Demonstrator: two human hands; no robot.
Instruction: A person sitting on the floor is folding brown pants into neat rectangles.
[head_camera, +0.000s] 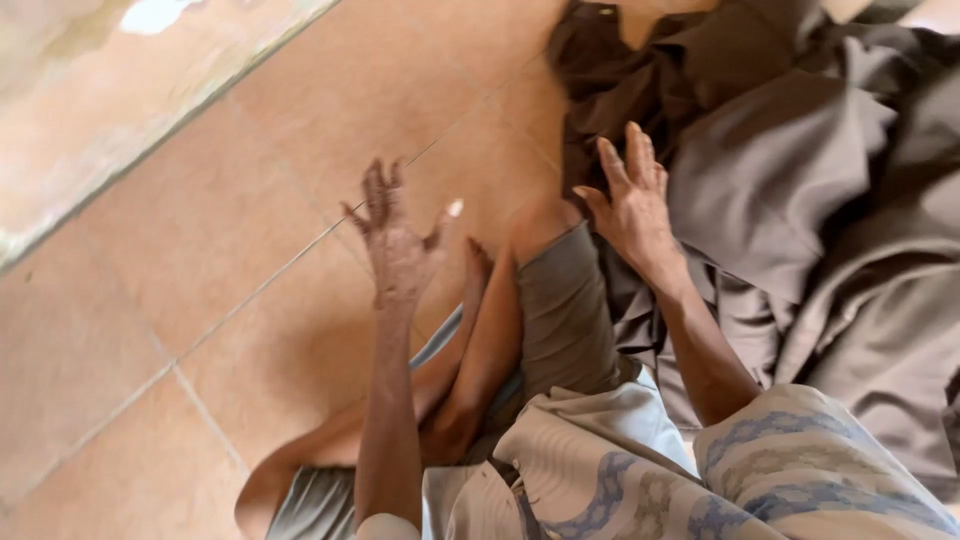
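The grey-brown cloth (800, 200) lies heaped on the tiled floor (200, 250) at 2 o'clock; the right hand (632, 205) rests flat on its near edge, fingers open, gripping nothing; the left hand (395, 240) hovers spread and empty at 11 o'clock of the knee; the fabric looks soft, limp and light; take it at a fold or hem.

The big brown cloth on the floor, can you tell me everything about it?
The brown cloth is a large heap of plain, smooth-looking woven fabric, grey-brown with a darker brown part at the top. It lies rumpled in broad folds on the orange tiled floor, filling the right side of the view. The right hand rests flat on its edge, fingers spread. The cloth also runs up against the person's bent knee. The left hand is off it.
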